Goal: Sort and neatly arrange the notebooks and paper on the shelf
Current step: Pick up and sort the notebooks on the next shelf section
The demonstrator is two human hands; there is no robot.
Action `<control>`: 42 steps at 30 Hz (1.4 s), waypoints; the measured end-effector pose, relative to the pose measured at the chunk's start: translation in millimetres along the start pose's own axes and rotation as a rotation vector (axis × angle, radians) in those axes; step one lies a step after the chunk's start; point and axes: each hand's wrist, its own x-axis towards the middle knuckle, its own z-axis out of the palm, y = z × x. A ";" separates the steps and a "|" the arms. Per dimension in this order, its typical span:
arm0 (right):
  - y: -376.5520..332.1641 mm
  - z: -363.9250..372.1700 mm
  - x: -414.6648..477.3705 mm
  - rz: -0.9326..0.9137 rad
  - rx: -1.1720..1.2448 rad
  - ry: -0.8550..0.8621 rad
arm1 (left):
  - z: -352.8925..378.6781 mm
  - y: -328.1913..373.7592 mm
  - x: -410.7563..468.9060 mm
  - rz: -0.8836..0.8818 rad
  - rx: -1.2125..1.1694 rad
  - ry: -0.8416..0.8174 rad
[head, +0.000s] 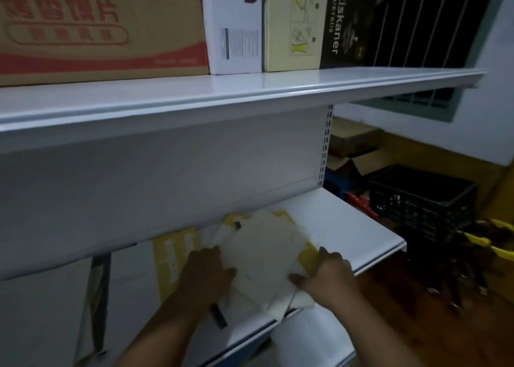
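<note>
A: Quick pass, biggest first. White metal shelving unit (194, 102), 2 boards in view. Upper board carries 4 cartons, starting with a brown carton with red print (97, 24). Not task items.

B: And the task stuff?

A: All on the lower shelf (347, 227). A loose pile of cream paper sheets (264, 258) sits fanned and skewed on top of yellow notebooks (307, 255), corners sticking out at different angles, one corner of the pile overhanging the front edge. Another yellow-covered notebook (173, 255) lies just beside the pile to the left, partly under the upper board's shadow. Right end of the lower shelf is bare.

B: Hands?

A: Left hand (205, 272) flat on the left edge of the paper sheets, fingers together, pressing, not pinching. Right hand (325, 274) on the right edge, thumb on top of the paper; whether the fingers curl under the pile, can't tell, they're hidden. Both touch the pile from opposite sides.

B: Progress?

A: Early, I'd judge. Looks like squaring the pile between both palms. Nothing is aligned yet, paper and notebooks are mixed in 1 heap. Left to do: separate paper from notebooks, even the edges, pull in the stray notebook, set tidy piles back from the edge.

B: Background?

A: Black crate (422, 199) on the floor to the right, irrelevant. Frame's dim and blurry.
</note>
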 end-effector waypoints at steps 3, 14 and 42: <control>9.9 -18.6 9.3 0.048 0.073 -0.151 | 1.1 4.3 3.7 -0.044 -0.070 -0.062; -39.2 -94.0 -5.9 -0.153 0.537 -0.329 | -65.2 -55.9 -68.4 -0.300 -1.281 0.244; 12.2 -19.9 -5.7 0.009 0.460 0.009 | -18.9 -12.0 -29.4 0.011 -0.403 0.007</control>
